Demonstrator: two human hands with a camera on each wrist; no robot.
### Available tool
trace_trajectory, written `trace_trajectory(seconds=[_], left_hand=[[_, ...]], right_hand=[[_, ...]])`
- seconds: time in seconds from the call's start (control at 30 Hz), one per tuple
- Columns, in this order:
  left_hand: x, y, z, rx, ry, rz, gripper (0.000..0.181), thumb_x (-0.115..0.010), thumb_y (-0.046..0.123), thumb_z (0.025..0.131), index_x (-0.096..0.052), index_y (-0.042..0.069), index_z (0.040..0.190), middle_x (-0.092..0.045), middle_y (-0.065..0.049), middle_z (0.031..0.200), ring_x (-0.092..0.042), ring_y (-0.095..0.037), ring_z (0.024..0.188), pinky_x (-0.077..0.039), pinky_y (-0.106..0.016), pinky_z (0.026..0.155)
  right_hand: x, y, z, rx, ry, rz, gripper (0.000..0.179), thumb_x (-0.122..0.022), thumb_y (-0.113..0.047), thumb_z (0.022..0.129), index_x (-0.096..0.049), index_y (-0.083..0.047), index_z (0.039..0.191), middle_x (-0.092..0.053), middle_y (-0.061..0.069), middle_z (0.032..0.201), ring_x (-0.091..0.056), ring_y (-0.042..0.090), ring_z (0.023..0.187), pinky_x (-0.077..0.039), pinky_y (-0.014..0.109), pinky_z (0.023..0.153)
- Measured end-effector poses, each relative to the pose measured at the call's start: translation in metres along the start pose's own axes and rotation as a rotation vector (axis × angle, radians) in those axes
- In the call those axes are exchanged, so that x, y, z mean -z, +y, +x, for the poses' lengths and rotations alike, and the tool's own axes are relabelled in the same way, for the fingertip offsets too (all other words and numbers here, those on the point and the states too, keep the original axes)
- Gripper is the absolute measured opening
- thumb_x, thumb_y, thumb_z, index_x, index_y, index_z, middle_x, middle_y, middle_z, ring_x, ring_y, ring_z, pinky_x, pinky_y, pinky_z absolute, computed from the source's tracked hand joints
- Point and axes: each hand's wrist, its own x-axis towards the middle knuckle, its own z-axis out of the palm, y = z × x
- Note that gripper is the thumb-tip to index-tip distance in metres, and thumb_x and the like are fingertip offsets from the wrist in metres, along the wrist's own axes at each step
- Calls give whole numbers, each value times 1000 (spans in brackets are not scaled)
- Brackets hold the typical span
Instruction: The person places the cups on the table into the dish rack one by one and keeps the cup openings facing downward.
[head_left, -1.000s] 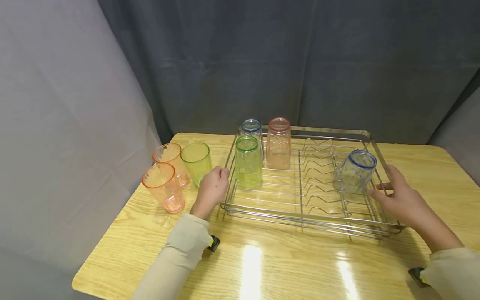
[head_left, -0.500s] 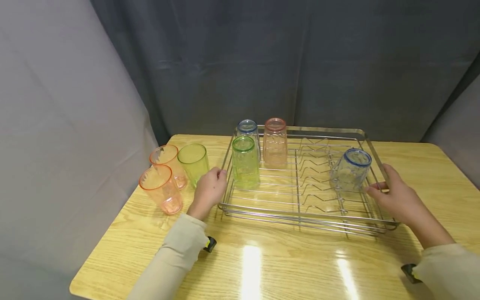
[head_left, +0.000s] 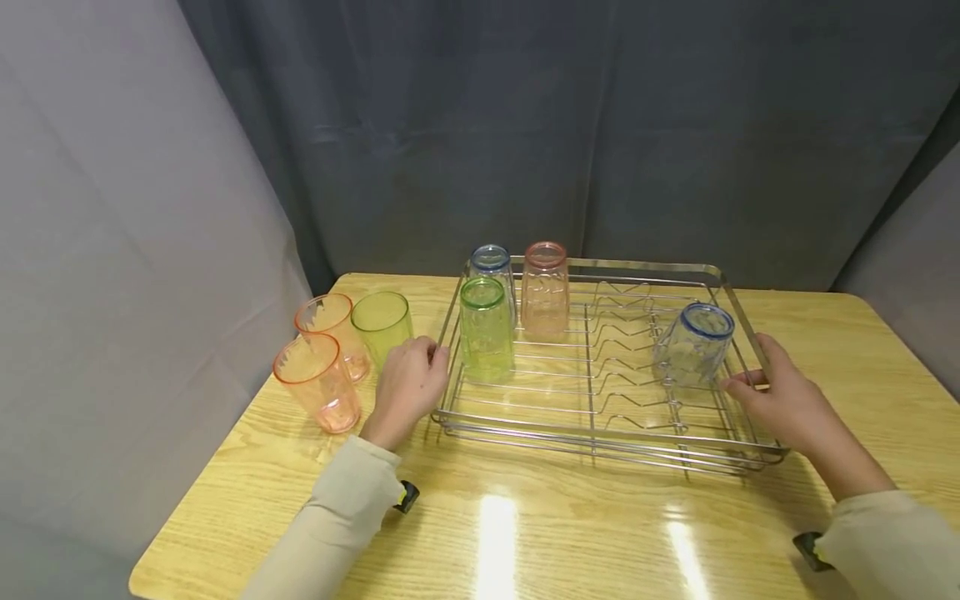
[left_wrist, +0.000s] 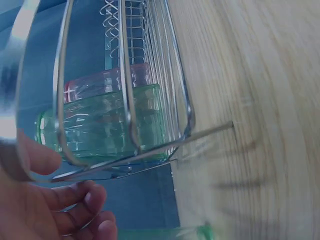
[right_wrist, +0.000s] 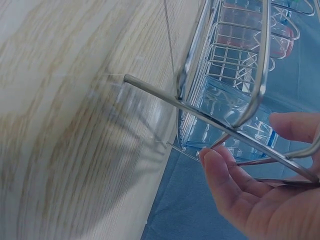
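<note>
So the wire rack [head_left: 555, 427] is over the bench [head_left: 420, 550], up near its far edge. Left hand [head_left: 407, 382] has its fingers curled round the left rail, right hand [head_left: 787, 398] is pinching the right rail. One tilted blue glass [head_left: 690, 354] inside, near the right hand.

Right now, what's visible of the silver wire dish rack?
Upright silver wire dish rack, shiny and metal-looking: flat rim, rods, zigzag dividers, short legs. Whether its legs touch the pale wooden table is unclear. Inside, upside down: green tumbler, pink tumbler and blue-rimmed tumbler at left, tilted blue-rimmed tumbler at right. Left hand and right hand hold opposite ends.
</note>
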Motion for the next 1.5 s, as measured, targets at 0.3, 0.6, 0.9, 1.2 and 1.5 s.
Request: trace_trajectory(seconds=[0.3,0.6,0.9,1.2,1.5], left_hand=[[37,-21,-18,-166,223,-44,24,-55,23,100,-67,8,115,-67,-10,111,-61,-31,103,-50,-45,87],[59,-39,-20,-245,317,-81,21,-60,14,96,-68,2,111,-66,-16,112,-59,-35,106,-47,-51,90],[80,-62,-14,-243,400,-35,20,-60,11,94,-67,-2,108,-64,-21,111,-54,-42,104,-42,-52,90],[88,-80,3,-106,165,176,56,-54,40,97,-54,-5,131,-49,-27,140,-41,-49,127,-34,-61,104],[80,-86,9,-69,97,280,63,-54,46,95,-49,0,138,-47,-24,143,-37,-47,132,-34,-61,100]], right_hand=[[0,-1,3,32,5,-28,95,-40,-49,103,20,5,153,-47,39,134,-51,59,117,-51,53,73],[0,3,4,26,4,-28,97,-41,-52,102,19,5,153,-48,40,133,-52,60,114,-50,53,72],[-1,2,2,14,5,-26,97,-40,-52,102,20,4,153,-47,40,134,-53,59,114,-50,51,71],[-3,1,3,4,-2,-7,96,-41,-51,102,19,3,153,-49,37,132,-55,55,114,-51,47,70],[-1,2,3,4,8,-15,96,-40,-52,102,19,4,153,-48,39,133,-55,56,112,-50,47,70]])
